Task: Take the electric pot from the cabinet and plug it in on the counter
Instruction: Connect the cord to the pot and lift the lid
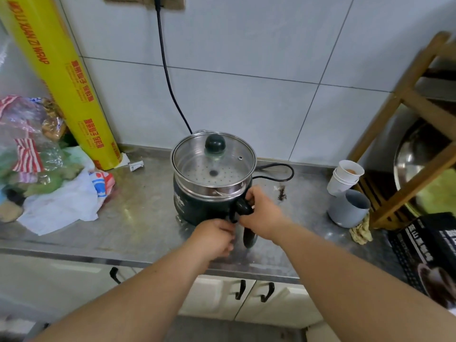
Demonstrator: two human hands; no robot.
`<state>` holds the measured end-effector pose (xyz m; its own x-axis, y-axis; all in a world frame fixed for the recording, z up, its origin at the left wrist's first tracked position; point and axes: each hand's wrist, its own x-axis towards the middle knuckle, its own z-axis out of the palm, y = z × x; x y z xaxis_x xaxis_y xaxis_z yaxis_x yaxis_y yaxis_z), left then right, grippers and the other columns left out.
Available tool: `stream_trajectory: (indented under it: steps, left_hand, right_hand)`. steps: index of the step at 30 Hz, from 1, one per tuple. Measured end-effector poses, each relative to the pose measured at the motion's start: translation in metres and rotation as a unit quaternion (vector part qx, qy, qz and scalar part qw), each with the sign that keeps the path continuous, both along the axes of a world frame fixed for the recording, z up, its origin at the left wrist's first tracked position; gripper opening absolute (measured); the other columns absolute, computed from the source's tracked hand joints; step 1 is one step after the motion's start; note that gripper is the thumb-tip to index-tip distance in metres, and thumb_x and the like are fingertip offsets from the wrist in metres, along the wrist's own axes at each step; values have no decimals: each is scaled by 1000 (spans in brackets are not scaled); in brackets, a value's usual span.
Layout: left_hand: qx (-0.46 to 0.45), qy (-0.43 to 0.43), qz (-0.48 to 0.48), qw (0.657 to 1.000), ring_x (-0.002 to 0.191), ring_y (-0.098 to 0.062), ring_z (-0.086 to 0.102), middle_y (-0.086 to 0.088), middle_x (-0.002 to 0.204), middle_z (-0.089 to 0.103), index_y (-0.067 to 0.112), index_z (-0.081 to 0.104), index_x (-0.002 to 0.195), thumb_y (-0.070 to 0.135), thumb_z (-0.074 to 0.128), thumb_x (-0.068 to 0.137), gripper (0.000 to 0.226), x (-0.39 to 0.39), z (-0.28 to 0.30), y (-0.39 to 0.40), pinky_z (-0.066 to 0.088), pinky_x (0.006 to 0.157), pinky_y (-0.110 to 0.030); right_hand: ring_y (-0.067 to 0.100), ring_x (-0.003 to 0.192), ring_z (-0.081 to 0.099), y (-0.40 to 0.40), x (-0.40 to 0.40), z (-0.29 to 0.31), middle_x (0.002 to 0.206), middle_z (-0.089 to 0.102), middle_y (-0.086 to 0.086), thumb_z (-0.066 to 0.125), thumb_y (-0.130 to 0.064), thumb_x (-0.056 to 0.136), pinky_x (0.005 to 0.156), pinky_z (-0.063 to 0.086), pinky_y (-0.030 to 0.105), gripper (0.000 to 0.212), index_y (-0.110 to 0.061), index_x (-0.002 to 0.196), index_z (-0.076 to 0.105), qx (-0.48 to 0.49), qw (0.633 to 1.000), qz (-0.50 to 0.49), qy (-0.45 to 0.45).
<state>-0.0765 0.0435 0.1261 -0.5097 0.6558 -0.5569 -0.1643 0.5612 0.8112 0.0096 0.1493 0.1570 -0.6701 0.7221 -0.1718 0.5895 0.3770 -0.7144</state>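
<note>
Fingers of both hands meet at the pot's near side: right hand (262, 213) curled around the black connector (243, 208) where handle joins body; left hand (217, 236) pinched narrow at the same junction, fingertips partly hidden, so exact hold there cannot be told.

Landmark = electric pot (209, 183); all places given rel. to it.

1. Tiled wall (246, 58), behind pot.
2. Steel counter (138, 218), under pot; cabinet doors (246, 297) below its front edge, shut.
3. Wooden rack (404, 104), far right of pot, w/ a metal basin inside.
4. Cling-wrap roll (64, 80), yellow, leaning on wall, left of pot.
5. Plastic bags (49, 174), heaped left of pot, apart from it.
6. Pot itself: dark green, upright on counter, approx. centre; steamer insert and glass lid (214, 154) on top, handle (248, 236) pointing toward the person.
7. Grey cup (349, 208) and stacked paper cups (345, 177), right of pot, well apart.
8. Power cord (170, 77): drops from wall outlet (158, 1) above pot, passes behind it, loops on counter at its right, returns toward the connector.

Judgement: pot is out of cabinet and wall end looks plugged in; step in hand is prob. seating the appliance-end connector. Risks: (a) pushing the connector w/o bracing could slide the pot back or tip the loosely stacked steamer and lid; (b) a half-seated plug gives poor contact; (c) outlet already live, so fingers near the pins are a hazard; (d) slack loop at right could snag the cups.
</note>
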Motion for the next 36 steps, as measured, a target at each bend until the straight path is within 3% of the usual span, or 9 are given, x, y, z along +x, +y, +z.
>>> stream_trajectory:
  steps: [2, 6, 13, 17, 20, 23, 27, 31, 36]
  left_hand:
    - [-47, -22, 32, 998, 55, -24, 60, -11, 72, 62, 10, 60, 75, 4, 49, 85, 16, -25, -1, -9, 55, 46, -27]
    - [-92, -26, 82, 992, 60, -32, 60, -18, 76, 59, 0, 56, 79, 3, 45, 85, 12, -71, -13, -30, 57, 55, -36]
    - [-109, -14, 69, 991, 49, -26, 52, -18, 69, 55, -1, 56, 73, -1, 47, 82, 13, -108, -9, -42, 50, 47, -26]
    - [-57, 207, 158, 964, 63, -38, 52, -33, 72, 52, -1, 56, 75, 6, 43, 85, 17, -146, 28, -30, 41, 59, -37]
    - [121, 371, 209, 897, 78, -27, 56, -20, 101, 61, 10, 61, 93, 11, 47, 84, 17, -153, 81, -13, 41, 66, -31]
    - [221, 431, 35, 874, 84, -10, 53, -3, 118, 44, 27, 56, 105, 18, 53, 81, 26, -136, 122, 18, 38, 78, -20]
    - [89, 489, -199, 845, 121, -33, 38, -6, 133, 44, 36, 52, 123, 36, 51, 79, 44, -114, 127, 55, 33, 101, -41]
    - [35, 534, -191, 823, 113, -35, 44, -8, 122, 53, 35, 51, 122, 36, 53, 80, 42, -113, 116, 64, 38, 90, -39]
    - [103, 489, -139, 855, 109, -29, 51, -8, 118, 56, 32, 55, 119, 27, 62, 81, 39, -111, 116, 58, 45, 91, -39]
  right_hand:
    - [20, 71, 53, 2, -2, 2, 78, 55, 0, 61, -6, 72, 56, 43, 29, 30, -20, 88, 40, 7, 1000, -6, -1]
    - [14, 61, 47, 11, -11, 6, 72, 49, -1, 57, 0, 74, 47, 34, 26, 35, -27, 74, 34, 12, 1000, -23, -15]
    - [12, 68, 53, 22, -18, 4, 80, 56, -4, 55, 1, 74, 50, 37, 23, 31, -24, 92, 51, -38, 995, -94, 9]
    - [18, 69, 55, 26, -19, 21, 78, 61, 1, 50, -8, 82, 62, 44, 25, 16, -21, 79, 58, -84, 957, -243, 133]
    - [17, 45, 49, 24, -24, 41, 66, 60, 6, 46, -12, 84, 47, 42, 26, 13, -11, 78, 58, -175, 916, -301, 200]
    - [18, 38, 49, 13, -29, 53, 58, 59, 8, 45, -15, 78, 42, 38, 24, 14, -10, 72, 57, -211, 915, -282, 197]
    - [16, 40, 50, -1, -31, 57, 56, 61, 7, 45, -15, 80, 39, 41, 20, 18, -9, 73, 61, -249, 909, -261, 208]
    - [15, 42, 51, -9, -30, 55, 52, 61, 6, 46, -11, 85, 40, 44, 22, 24, -7, 67, 61, -274, 904, -262, 198]
    - [10, 37, 53, -15, -36, 54, 54, 66, 5, 46, -10, 84, 41, 46, 20, 23, -5, 72, 64, -315, 895, -247, 195]
